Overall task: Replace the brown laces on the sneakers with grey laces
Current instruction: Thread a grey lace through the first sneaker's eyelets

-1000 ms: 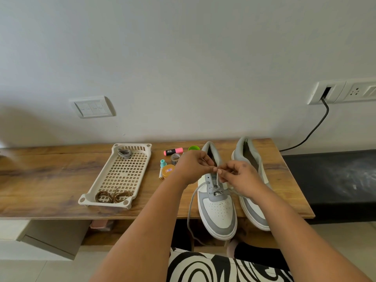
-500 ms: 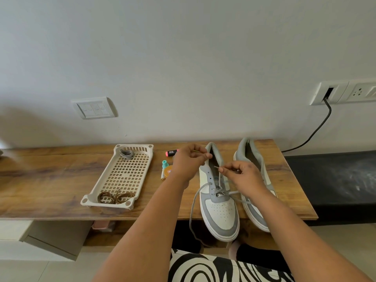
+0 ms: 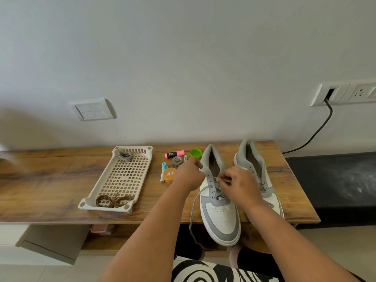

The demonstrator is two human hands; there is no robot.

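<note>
Near sneaker (image 3: 220, 212) on the surface (image 3: 50, 184), toe over the front edge: right hand (image 3: 239, 185) pinches the grey lace (image 3: 194, 208) tip at the eyelets, left hand (image 3: 188, 176) curls its fingers on the sneaker's left collar, and the lace's loose end hangs below the edge. Second sneaker (image 3: 256, 165) just right, partly hidden by the right hand. Left: tray (image 3: 122, 180) with brown laces (image 3: 114, 200) at its near end, spare grey lace (image 3: 125, 156) at its far end; small items between tray and sneakers, highlighter (image 3: 174, 154) and green cap (image 3: 195, 153) farthest.
</note>
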